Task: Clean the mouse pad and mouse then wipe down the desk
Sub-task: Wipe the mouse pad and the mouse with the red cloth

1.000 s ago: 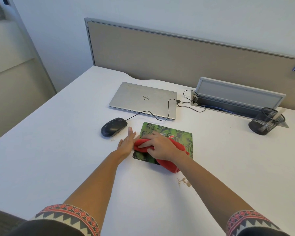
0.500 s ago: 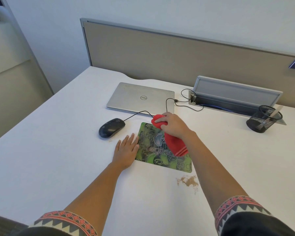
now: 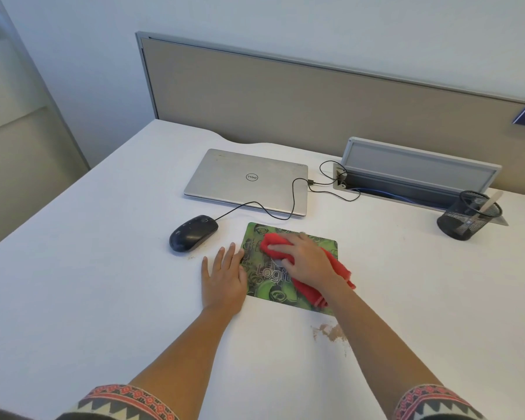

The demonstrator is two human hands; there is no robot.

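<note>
White desk (image 3: 73, 298): your right hand (image 3: 308, 262) has dragged the gripped red cloth (image 3: 335, 272) back across the green printed mouse pad (image 3: 285, 295); your flat, empty left hand (image 3: 225, 283) steadies its edge, wiping ongoing.

Your forearms are bare; your short dark sleeves (image 3: 128, 403) end in red, cream and grey zigzag-patterned bands.

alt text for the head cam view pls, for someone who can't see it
A right hand presses a red cloth onto a green mouse pad on a white desk, while the left hand lies flat at the pad's edge. A black mouse and closed laptop sit behind.
</note>
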